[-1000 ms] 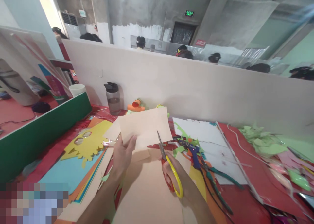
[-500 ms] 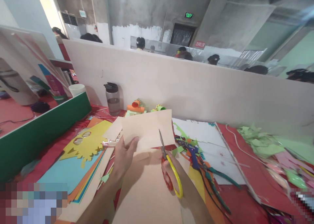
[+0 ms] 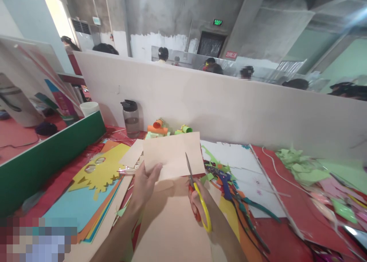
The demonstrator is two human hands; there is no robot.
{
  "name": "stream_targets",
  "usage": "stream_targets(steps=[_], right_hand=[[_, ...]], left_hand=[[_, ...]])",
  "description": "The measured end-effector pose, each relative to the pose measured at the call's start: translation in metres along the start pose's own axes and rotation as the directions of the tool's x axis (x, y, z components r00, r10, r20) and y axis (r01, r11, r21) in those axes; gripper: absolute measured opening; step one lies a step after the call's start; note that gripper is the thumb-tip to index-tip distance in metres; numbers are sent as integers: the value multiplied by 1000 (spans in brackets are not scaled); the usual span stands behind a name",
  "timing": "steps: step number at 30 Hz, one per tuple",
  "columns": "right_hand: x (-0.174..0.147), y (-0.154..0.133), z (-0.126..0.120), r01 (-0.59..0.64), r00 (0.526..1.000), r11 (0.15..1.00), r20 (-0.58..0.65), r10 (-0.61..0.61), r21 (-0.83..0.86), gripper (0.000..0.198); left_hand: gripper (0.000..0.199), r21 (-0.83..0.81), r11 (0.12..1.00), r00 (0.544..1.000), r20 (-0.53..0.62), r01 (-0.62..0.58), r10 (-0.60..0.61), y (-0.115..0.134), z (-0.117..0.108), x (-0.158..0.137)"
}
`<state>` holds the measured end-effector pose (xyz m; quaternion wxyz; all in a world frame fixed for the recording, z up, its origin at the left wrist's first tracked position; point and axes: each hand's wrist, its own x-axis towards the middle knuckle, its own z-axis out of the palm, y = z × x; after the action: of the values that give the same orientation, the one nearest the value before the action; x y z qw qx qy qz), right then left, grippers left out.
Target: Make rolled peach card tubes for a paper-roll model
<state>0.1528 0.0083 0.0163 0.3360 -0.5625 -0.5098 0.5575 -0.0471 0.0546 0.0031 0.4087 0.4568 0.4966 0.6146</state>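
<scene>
My left hand [image 3: 148, 181] pinches the lower left edge of a cream sheet of paper [image 3: 169, 151], thumb in front. The sheet is held up over the table. My right hand [image 3: 199, 199] is wrapped round the scissors [image 3: 206, 212], which have one yellow and one red handle. Their blades point up and overlap the right part of the sheet. From this angle I cannot tell whether the blades are in a cut or only in front of it. Below both hands lies a larger cream sheet [image 3: 173, 223], partly shaded by my arms.
To the left are a yellow cut-out [image 3: 106, 172] and coloured paper sheets [image 3: 74, 208]. A water bottle [image 3: 131, 118] and rolled-paper pieces [image 3: 157, 130] stand by the white partition [image 3: 229, 105]. A blue glue gun [image 3: 225, 185], green-handled pliers [image 3: 252, 212] and green scraps [image 3: 298, 168] lie right.
The camera view has shifted slightly. The cream sheet sits a little lower in the picture. Both hands keep the same hold on the paper and scissors.
</scene>
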Motion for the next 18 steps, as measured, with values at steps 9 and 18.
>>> stream_targets(steps=[9, 18], right_hand=[[-2, 10, 4, 28, 999, 999, 14, -29, 26, 56], [-4, 8, 10, 81, 996, 996, -35, -80, 26, 55]], left_hand=[[43, -35, 999, 1000, 16, 27, -27, 0, 2, -4], [44, -38, 998, 999, 9, 50, -50, 8, 4, -6]])
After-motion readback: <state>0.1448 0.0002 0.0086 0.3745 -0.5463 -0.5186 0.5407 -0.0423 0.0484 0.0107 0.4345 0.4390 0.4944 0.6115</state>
